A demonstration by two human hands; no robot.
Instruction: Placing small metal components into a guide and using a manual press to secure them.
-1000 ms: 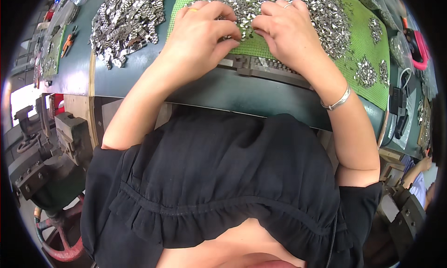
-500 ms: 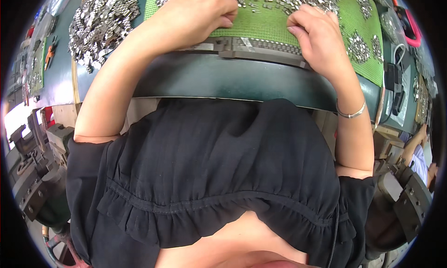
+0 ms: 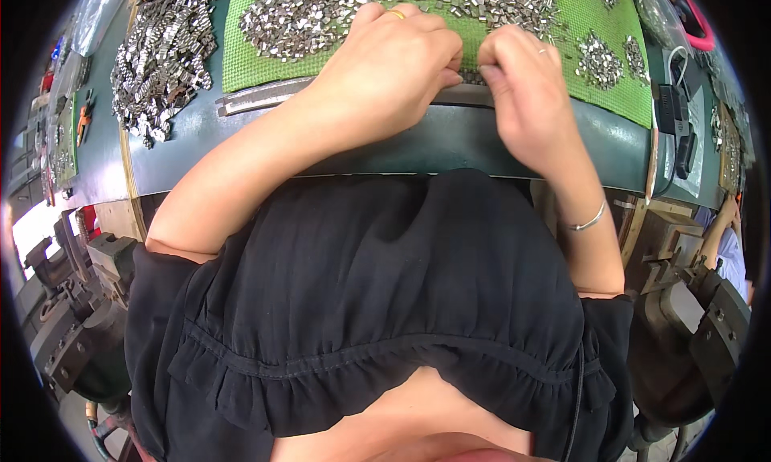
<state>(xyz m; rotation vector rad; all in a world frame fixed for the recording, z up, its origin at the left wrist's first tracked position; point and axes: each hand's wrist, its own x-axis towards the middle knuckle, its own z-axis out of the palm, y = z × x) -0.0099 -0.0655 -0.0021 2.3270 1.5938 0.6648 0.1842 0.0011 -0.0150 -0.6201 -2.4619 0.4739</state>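
My left hand (image 3: 393, 70), a gold-coloured ring on one finger, reaches over a long grey metal bar fixture (image 3: 261, 99) at the front edge of the green mat (image 3: 249, 75). Its thumb and fingers are closed in a pinch, and whatever lies between them is hidden. Just to the right, my right hand (image 3: 526, 92) is also pinched over the bar, its fingertips facing the left ones across a small gap. I cannot make out anything in it. Small metal links (image 3: 293, 24) lie heaped on the mat beyond both hands.
Linked metal pieces form a large pile (image 3: 165, 56) at the far left. Smaller heaps (image 3: 598, 64) sit on the mat's right side. A black device with a cable (image 3: 675, 112) is right of the mat; orange-handled pliers (image 3: 84, 118) lie left. Another person's arm (image 3: 717, 235) shows far right.
My left hand has come nearer and to the right, from above the mat down to the bar. My right hand has shifted slightly left and nearer. The gap between them has narrowed.
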